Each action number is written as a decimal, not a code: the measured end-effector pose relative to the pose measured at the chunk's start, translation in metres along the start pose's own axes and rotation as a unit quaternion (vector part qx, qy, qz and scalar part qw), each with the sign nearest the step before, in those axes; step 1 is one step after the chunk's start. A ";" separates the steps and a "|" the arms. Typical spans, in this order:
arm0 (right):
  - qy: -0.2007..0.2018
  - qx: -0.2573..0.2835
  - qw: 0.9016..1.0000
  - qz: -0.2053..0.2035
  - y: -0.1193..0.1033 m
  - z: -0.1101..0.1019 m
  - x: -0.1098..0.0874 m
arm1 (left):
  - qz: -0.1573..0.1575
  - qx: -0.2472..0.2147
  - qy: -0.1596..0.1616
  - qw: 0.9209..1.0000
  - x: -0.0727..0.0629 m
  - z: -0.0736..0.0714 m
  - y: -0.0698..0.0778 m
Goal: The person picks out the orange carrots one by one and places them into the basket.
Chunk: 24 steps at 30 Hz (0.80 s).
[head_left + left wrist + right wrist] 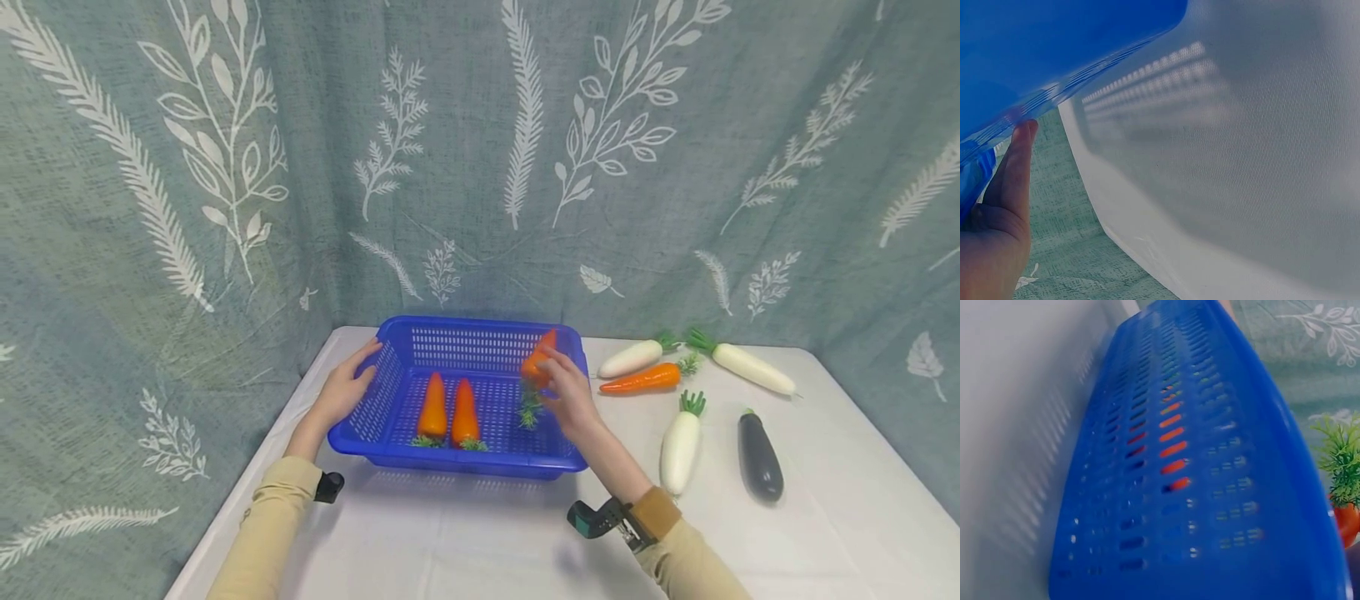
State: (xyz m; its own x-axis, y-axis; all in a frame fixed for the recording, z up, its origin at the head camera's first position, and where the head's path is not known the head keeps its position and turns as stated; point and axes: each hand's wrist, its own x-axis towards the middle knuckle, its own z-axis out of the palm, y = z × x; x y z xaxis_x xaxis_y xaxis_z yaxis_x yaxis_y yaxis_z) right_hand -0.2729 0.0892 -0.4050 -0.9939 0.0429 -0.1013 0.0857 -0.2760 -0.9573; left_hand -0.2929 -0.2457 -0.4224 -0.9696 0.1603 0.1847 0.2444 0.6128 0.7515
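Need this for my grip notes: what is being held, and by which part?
The right hand holds a carrot by its thick, leafy end. The left hand touches the left side of the blue basket, fingers extended.

In the head view, the held carrot is partly covered by the right hand and both sleeves are cut off by the bottom edge, while the left hand is cropped in the left wrist view and the basket is blurred in the right wrist view.
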 end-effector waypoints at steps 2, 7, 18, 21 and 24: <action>-0.002 -0.003 1.000 0.003 0.003 0.003 0.001 | 0.000 0.001 0.001 1.000 0.000 0.000 0.000; -0.009 -0.007 1.000 0.009 0.010 0.009 0.001 | 0.004 0.000 0.005 1.000 0.001 0.001 0.000; -0.026 -0.017 0.999 0.012 0.020 0.026 0.002 | 0.005 -0.002 0.007 1.000 0.000 0.004 -0.002; -0.031 -0.013 0.999 0.007 0.022 0.029 0.003 | 0.004 -0.004 0.008 1.000 0.000 0.003 -0.002; -0.032 -0.008 0.999 0.003 0.023 0.033 0.005 | 0.008 -0.003 0.010 1.000 0.001 0.003 -0.002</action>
State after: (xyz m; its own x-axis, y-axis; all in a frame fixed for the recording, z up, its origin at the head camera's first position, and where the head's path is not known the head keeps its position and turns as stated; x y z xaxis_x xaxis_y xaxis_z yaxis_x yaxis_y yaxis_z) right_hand -0.2783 0.0510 -0.4183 -0.9957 -0.0200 -0.0910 0.0931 -0.2608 -0.9609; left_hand -0.2944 -0.2443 -0.4252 -0.9657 0.1541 0.2089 0.2593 0.6057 0.7523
